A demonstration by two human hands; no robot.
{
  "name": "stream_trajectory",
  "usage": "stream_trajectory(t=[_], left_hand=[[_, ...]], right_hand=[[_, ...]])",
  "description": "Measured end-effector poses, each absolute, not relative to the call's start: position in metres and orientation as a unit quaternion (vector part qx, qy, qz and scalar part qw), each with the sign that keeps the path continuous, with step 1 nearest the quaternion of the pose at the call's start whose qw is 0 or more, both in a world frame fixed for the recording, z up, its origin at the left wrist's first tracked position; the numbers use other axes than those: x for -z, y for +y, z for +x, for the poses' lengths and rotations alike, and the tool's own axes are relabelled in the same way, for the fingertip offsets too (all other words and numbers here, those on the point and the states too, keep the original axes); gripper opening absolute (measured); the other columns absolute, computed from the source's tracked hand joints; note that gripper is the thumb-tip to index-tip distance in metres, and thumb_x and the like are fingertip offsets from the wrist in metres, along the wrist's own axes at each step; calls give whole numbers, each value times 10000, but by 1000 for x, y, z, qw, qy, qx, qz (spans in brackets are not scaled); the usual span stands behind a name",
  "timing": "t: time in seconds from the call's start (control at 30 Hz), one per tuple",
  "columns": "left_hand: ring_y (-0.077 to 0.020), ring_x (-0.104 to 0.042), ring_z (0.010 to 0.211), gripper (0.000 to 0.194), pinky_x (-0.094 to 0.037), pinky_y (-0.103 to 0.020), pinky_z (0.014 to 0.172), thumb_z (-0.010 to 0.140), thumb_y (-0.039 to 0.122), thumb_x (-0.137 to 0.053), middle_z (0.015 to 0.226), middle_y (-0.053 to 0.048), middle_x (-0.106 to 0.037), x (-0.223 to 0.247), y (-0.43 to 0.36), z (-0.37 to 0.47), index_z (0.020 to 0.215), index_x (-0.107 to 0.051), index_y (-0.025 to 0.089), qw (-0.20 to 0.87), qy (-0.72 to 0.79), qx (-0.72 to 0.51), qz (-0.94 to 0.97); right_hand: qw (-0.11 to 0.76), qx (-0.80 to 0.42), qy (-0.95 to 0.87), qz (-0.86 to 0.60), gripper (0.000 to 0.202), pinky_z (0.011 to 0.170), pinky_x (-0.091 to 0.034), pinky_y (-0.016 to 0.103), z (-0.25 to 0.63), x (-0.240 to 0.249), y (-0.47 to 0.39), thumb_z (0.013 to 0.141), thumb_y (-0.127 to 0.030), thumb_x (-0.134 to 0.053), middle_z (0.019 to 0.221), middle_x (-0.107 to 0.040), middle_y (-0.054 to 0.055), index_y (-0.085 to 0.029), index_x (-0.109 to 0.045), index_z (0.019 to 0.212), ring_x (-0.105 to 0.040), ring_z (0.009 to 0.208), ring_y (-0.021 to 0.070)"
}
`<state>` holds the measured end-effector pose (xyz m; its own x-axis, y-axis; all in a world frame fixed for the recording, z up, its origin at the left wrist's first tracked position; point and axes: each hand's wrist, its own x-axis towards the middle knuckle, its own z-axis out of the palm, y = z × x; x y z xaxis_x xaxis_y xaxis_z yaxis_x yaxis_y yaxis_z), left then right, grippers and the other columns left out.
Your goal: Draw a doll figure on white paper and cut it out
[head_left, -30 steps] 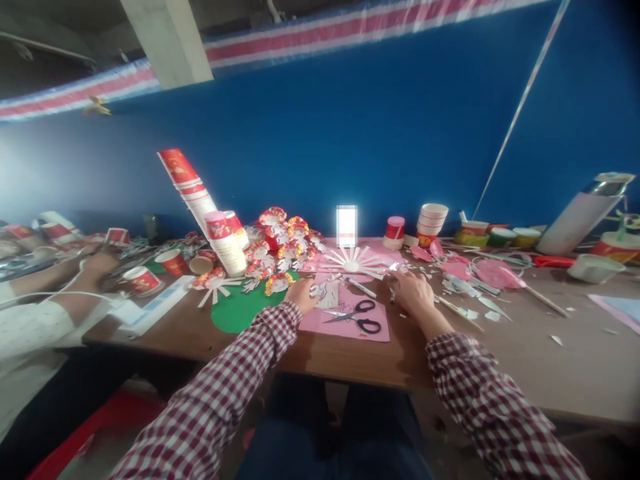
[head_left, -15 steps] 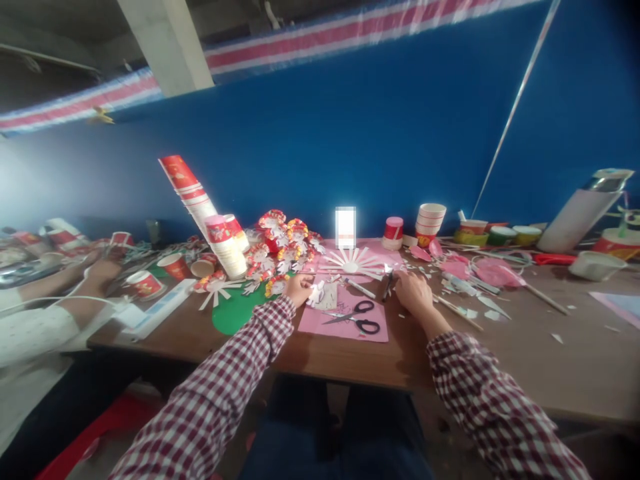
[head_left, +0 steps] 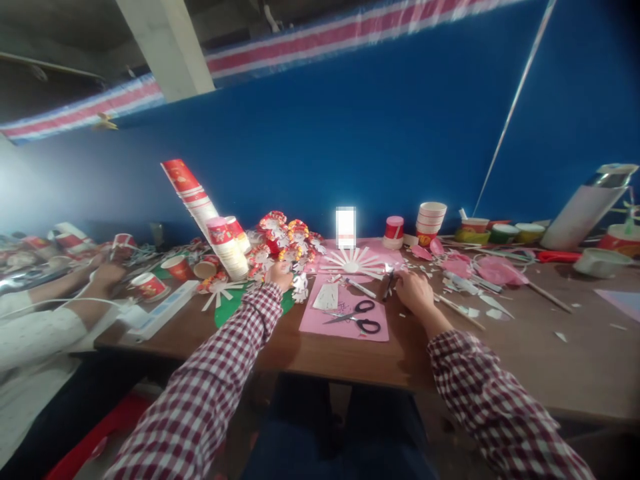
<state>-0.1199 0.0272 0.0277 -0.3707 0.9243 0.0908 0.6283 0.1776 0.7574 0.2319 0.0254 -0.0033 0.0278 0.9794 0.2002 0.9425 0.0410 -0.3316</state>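
Observation:
My left hand (head_left: 280, 275) is closed over the edge of the green sheet (head_left: 226, 311), and a white paper cutout (head_left: 300, 288) with a scalloped edge sticks out beside its fingers. Beyond it sits a heap of red, yellow and white paper-cup flowers (head_left: 280, 233). My right hand (head_left: 416, 291) rests on the table with curled fingers at a dark slim object (head_left: 387, 285) that I cannot make out. Between the hands, a pink sheet (head_left: 313, 323) bears black-handled scissors (head_left: 361, 318), a white cut piece (head_left: 326, 295) and a white pen (head_left: 361, 288). Behind them lies a paper cup cut into spread strips (head_left: 350, 263).
Stacked paper cups (head_left: 203, 220) lean at the left, near a white power strip (head_left: 160, 310). Pink scraps (head_left: 500, 271), a wooden stick (head_left: 460, 312) and a white bottle (head_left: 575, 210) are at the right. Another person's hands (head_left: 107, 272) work at far left.
My left hand has moved left and slightly away from me, off the pink sheet, and the white cutout has gone with it. The right hand stays where it was.

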Motion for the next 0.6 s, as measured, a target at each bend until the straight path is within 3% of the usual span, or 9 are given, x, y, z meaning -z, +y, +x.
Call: stream_trajectory(t=[0.2, 0.3, 0.4, 0.5, 0.6], left_hand=[[-194, -603, 963, 280, -510, -400, 840, 884, 324, -559, 1099, -79, -616, -27, 10, -111, 1094, -593, 142, 149, 739, -311, 579], [-174, -635, 888, 166, -498, -305, 844, 847, 245, -576, 922, -47, -695, -22, -6, -91, 939, -685, 159, 151, 715, -277, 623], [-157, -639, 903, 152, -490, -252, 848, 828, 219, -591, 955, -41, -704, -15, -18, -71, 933, -693, 175, 160, 691, -245, 661], [-170, -622, 931, 204, -496, -334, 868, 856, 265, -591, 1023, -62, -665, -11, -18, -60, 1019, -642, 155, 165, 696, -209, 666], [-188, -601, 958, 289, -514, -406, 830, 895, 338, -543, 1112, -81, -603, -11, -11, -57, 1109, -577, 146, 167, 716, -174, 655]], right_hand=[[217, -45, -697, -682, 365, 783, -429, 405, 232, 7, 27, 858, -207, -387, 1091, -645, 144, -194, -658, 1101, -558, 1006, 319], [248, -32, -699, -670, 354, 792, -425, 416, 232, 6, 27, 870, -208, -375, 1060, -647, 167, -162, -662, 1072, -568, 978, 317], [289, -10, -717, -634, 354, 878, -395, 412, 227, 2, 24, 895, -229, -371, 1085, -632, 176, -123, -624, 1118, -549, 1019, 298], [313, -8, -766, -561, 325, 930, -374, 352, 212, -1, 15, 914, -284, -399, 1079, -642, 136, -137, -621, 1100, -543, 1039, 250], [298, -38, -831, -467, 249, 820, -421, 255, 193, 0, 3, 898, -340, -478, 950, -683, 69, -189, -674, 924, -594, 910, 183]])
